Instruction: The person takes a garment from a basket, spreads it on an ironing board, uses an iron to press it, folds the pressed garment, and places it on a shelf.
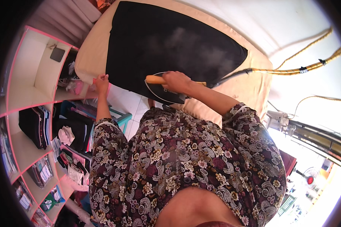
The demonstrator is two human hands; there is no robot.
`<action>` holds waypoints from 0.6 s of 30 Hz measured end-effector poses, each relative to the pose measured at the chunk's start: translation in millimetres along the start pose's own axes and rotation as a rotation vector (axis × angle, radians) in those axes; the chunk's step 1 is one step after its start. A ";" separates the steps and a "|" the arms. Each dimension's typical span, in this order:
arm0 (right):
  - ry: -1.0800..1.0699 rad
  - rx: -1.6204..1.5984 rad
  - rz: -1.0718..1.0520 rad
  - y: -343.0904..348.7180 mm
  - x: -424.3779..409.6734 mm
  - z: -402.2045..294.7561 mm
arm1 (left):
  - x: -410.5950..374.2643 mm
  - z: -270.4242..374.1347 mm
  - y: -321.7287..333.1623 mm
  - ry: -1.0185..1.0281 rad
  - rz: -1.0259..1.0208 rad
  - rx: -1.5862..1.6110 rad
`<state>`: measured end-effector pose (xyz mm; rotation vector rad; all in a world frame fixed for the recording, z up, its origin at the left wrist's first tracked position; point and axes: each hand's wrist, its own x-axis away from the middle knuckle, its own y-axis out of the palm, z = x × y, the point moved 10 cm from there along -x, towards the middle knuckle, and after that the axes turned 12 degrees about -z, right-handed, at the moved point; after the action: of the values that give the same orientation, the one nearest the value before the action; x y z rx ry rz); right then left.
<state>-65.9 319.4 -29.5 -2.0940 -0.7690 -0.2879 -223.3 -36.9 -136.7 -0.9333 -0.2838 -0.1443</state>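
Note:
A black cloth (147, 42) lies spread over a padded pressing table with a beige cover (92, 54), and its near part hangs past the table's edge. My right hand (177, 82) grips the orange-tan handle of a steam iron (155, 79), which rests over the near part of the cloth; my hand and forearm hide much of it. Pale wisps of steam show above the cloth. At the cloth's near left edge is my left hand (102, 82), fingers curled, fingertips at the fabric; whether they pinch it is not clear.
A yellow-and-black wrapped hose (289, 71) runs from the iron to the right. Pink-edged shelves (31, 109) with folded, bagged garments (42, 171) stand close on my left. A green stool (124, 120) is below. A sewing machine (281, 120) and a fan (310, 180) are at right.

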 end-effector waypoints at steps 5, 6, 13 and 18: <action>0.330 -0.187 0.186 -13.7 75.4 109.3 | -17.4 -39.1 5.1 -0.039 0.030 0.116; 0.403 -0.273 0.277 -19.4 101.1 137.3 | -16.8 -42.0 7.0 -0.050 0.037 0.122; 0.887 -0.443 0.457 -29.2 248.2 297.9 | 4.7 -85.0 33.9 -0.154 -0.071 0.709; 1.046 -0.325 0.326 -41.6 281.8 345.6 | 29.4 -67.4 64.6 -0.188 -0.383 0.802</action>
<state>104.2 730.6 -80.4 -1.9271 0.2564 -1.2462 -167.5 -53.3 -215.4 -0.0870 -0.6375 -0.2693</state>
